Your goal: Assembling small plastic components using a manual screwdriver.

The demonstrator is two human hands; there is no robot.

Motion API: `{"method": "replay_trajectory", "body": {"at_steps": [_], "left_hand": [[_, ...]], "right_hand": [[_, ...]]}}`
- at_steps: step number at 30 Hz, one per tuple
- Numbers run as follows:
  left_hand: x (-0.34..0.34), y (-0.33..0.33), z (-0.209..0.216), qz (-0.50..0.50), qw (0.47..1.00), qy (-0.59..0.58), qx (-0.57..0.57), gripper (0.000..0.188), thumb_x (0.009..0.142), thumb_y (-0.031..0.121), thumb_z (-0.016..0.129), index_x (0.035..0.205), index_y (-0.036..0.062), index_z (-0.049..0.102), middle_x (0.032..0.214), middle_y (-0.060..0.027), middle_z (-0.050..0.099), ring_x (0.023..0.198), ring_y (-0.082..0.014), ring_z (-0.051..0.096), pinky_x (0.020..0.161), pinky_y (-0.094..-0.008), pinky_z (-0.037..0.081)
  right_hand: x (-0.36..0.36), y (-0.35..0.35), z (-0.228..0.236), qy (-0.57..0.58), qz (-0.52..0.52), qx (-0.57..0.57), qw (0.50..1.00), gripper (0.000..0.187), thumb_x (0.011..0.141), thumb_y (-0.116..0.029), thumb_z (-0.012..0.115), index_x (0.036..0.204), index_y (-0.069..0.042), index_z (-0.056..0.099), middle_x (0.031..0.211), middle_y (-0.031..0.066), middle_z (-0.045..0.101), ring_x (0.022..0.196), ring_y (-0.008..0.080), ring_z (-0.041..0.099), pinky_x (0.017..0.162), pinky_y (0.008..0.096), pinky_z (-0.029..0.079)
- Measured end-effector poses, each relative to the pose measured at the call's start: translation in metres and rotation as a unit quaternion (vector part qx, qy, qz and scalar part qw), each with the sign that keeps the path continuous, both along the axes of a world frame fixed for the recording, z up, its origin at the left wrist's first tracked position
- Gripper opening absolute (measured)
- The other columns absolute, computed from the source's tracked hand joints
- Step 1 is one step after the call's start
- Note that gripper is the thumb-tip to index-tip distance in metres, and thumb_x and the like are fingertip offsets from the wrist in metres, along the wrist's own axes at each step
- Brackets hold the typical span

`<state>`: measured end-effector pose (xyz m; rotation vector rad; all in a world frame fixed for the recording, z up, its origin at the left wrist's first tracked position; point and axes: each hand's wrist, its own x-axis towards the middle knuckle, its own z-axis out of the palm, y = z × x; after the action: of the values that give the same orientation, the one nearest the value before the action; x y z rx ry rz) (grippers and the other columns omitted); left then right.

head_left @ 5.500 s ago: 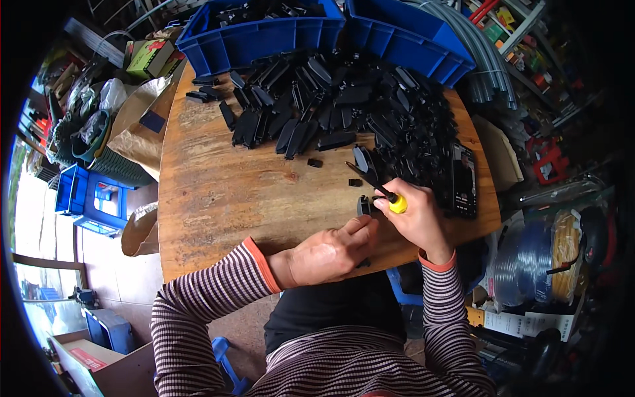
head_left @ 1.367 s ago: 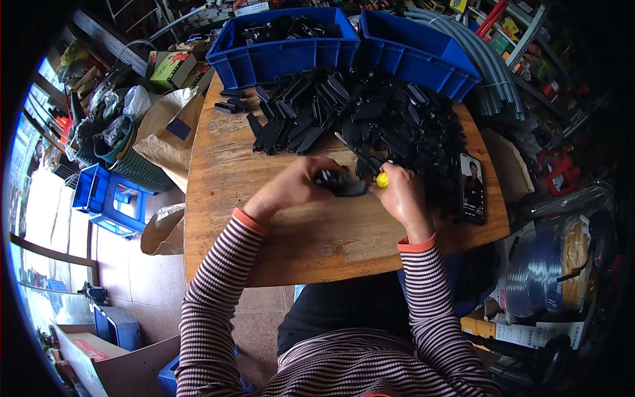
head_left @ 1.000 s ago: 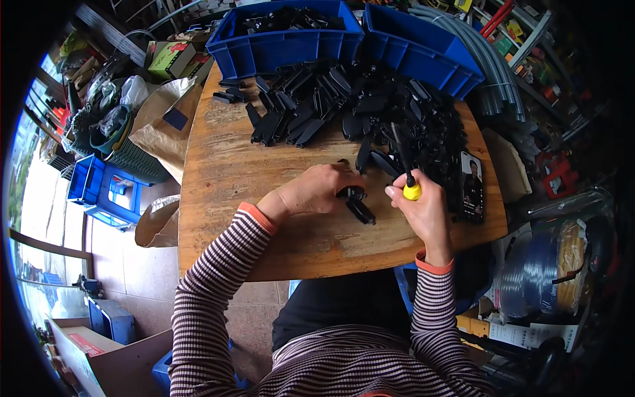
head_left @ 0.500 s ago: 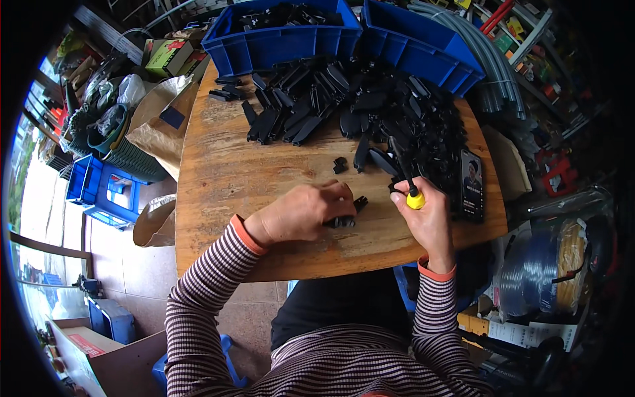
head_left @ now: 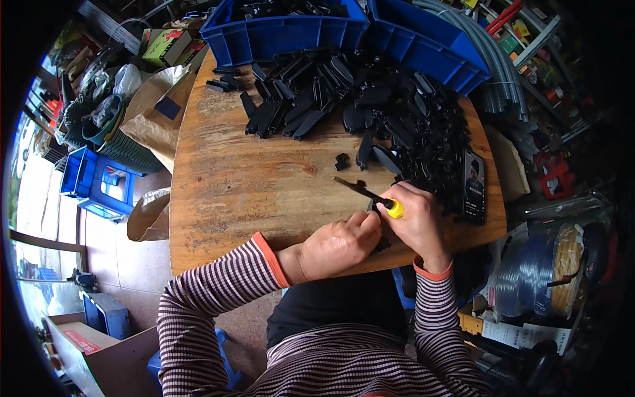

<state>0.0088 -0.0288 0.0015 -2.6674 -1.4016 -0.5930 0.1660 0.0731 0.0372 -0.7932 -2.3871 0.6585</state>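
My right hand (head_left: 418, 218) is closed round a screwdriver-like tool (head_left: 374, 196) with a yellow end and a long dark shaft, whose tip points to the far left above the tabletop. Beside it, near the table's front edge, my left hand (head_left: 342, 243) is closed, fingers pinched on a small black plastic part, mostly hidden under the hand. The fingers of both hands nearly meet. Another small black piece (head_left: 341, 161) lies alone beyond the hands. A large heap of flat black plastic parts (head_left: 311, 99) spreads over the back and right of the table.
The wooden table (head_left: 225, 178) has a curved front edge. Two blue bins stand behind the heap, the left bin (head_left: 284, 40) holding black parts, the other bin (head_left: 430, 46) at right. A phone (head_left: 473, 188) lies at the right edge. A brown paper bag (head_left: 155, 109) stands at left.
My left hand has moved right and nearer to me, toward my right hand. The tool has swung from pointing away to pointing far left, and my right hand has shifted slightly left.
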Motion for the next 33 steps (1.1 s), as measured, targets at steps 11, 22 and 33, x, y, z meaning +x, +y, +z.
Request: {"method": "replay_trajectory", "body": {"at_steps": [11, 22, 33], "left_hand": [[0.004, -0.005, -0.008, -0.036, 0.995, 0.002, 0.095, 0.038, 0.072, 0.013, 0.058, 0.104, -0.0071, 0.061, 0.105, -0.0169, 0.057, 0.081, -0.0192, 0.059, 0.070, -0.0262, 0.053], [0.004, -0.004, -0.005, -0.056, 0.996, -0.003, 0.064, 0.040, 0.073, 0.013, 0.059, 0.107, -0.0078, 0.060, 0.111, -0.0178, 0.056, 0.084, -0.0207, 0.058, 0.072, -0.0288, 0.053], [-0.011, 0.028, 0.005, -0.087, 0.993, -0.057, -0.048, 0.044, 0.074, 0.015, 0.063, 0.117, 0.0044, 0.059, 0.113, -0.0110, 0.056, 0.112, -0.0271, 0.052, 0.096, -0.0389, 0.042]], "right_hand": [[-0.003, 0.012, 0.012, -0.127, 0.130, -0.028, 0.983, 0.016, 0.073, 0.000, 0.070, 0.086, -0.001, 0.059, 0.079, 0.0148, 0.064, 0.069, 0.0299, 0.065, 0.060, 0.0334, 0.050], [-0.031, 0.017, -0.005, 0.375, 0.012, -0.177, 0.910, 0.010, 0.086, -0.011, 0.070, 0.086, -0.004, 0.062, 0.072, 0.0014, 0.062, 0.061, 0.0071, 0.058, 0.053, 0.0217, 0.044], [0.011, 0.028, -0.019, -0.048, -0.088, 0.051, 0.994, 0.016, 0.075, -0.006, 0.073, 0.084, 0.001, 0.062, 0.084, 0.0162, 0.064, 0.074, 0.0325, 0.064, 0.063, 0.0375, 0.051]]}}
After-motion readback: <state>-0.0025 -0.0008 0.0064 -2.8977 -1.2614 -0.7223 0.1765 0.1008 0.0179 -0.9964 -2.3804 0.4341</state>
